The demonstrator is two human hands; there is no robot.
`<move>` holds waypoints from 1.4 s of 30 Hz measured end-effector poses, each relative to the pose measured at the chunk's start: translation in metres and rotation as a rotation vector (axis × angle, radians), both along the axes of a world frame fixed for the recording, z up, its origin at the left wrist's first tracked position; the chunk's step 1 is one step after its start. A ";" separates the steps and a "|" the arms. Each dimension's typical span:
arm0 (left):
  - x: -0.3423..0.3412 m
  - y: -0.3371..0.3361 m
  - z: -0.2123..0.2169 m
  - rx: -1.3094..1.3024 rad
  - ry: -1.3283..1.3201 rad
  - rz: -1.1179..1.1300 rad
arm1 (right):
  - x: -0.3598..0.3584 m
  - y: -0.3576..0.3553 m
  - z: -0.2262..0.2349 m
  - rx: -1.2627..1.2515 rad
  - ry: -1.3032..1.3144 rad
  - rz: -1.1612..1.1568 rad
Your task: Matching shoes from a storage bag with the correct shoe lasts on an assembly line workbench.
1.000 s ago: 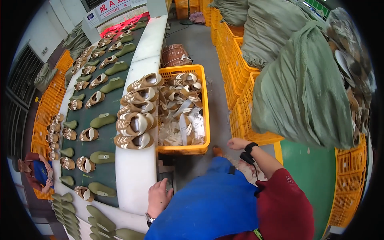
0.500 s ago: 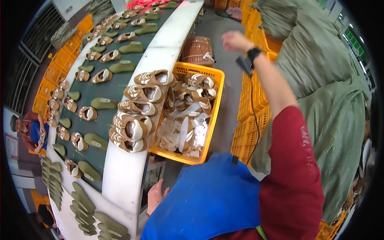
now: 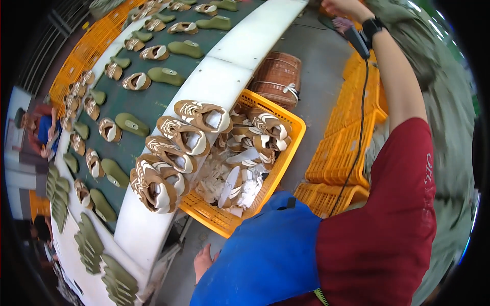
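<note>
My left hand [image 3: 204, 261] hangs low beside the white table edge, fingers apart and nothing in it. My right hand [image 3: 347, 8] is stretched out far ahead, partly cut by the top edge. Its visible fingers look loosely bent and hold nothing I can see. A black wristband [image 3: 374, 26] is on that arm, and a dark corded device [image 3: 357, 43] hangs beside it. Between my hands stands a yellow crate [image 3: 293, 153] with brown-and-white shoes [image 3: 268, 125], white paper and pale insole-shaped pieces. Several more such shoes [image 3: 185, 138] stand in a row on the white ledge [image 3: 232, 46].
Left of the ledge, a green belt [image 3: 158, 104] carries shoes and green shoe lasts [image 3: 166, 76]. More lasts [image 3: 88, 242] lie at lower left. A brown basket [image 3: 278, 76] stands beyond the crate. Stacked yellow crates [image 3: 339, 153] and green covers [image 3: 451, 168] line the right. A person [image 3: 38, 127] sits far left.
My right arm has moved farther forward and right, toward the top edge, with the corded device beside the wrist. The view has turned, so the table and crate appear tilted. My left hand stays low.
</note>
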State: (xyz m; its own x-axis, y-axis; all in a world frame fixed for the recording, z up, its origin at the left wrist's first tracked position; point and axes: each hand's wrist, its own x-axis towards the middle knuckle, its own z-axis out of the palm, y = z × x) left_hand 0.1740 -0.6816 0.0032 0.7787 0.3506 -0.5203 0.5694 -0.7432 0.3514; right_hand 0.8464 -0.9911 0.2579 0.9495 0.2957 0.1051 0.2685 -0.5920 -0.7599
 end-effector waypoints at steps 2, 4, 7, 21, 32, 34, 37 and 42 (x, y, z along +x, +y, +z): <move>0.030 -0.035 -0.011 -0.092 -0.005 0.064 | 0.027 -0.027 -0.050 -0.077 -0.002 0.068; 0.062 -0.054 -0.014 -0.177 -0.030 0.098 | 0.019 -0.040 -0.125 0.000 0.004 0.232; 0.090 -0.067 -0.012 -0.212 -0.007 0.129 | -0.052 -0.066 -0.222 -0.549 -0.066 0.514; 0.278 -0.078 -0.049 -0.319 -0.010 -0.506 | -0.245 -0.241 -0.281 -0.015 0.929 0.045; 0.565 -0.215 -0.027 -0.352 -0.402 -1.047 | -0.213 -0.327 -0.254 -0.062 0.574 -0.206; 0.612 -0.253 -0.001 -0.351 -0.483 -1.138 | -0.193 -0.340 -0.234 -0.067 0.625 -0.330; 0.709 -0.317 0.054 -0.358 -0.484 -1.219 | -0.163 -0.355 -0.221 -0.034 0.513 -0.410; 0.855 -0.415 0.097 -0.473 -0.686 -1.455 | -0.104 -0.363 -0.213 0.037 0.437 -0.483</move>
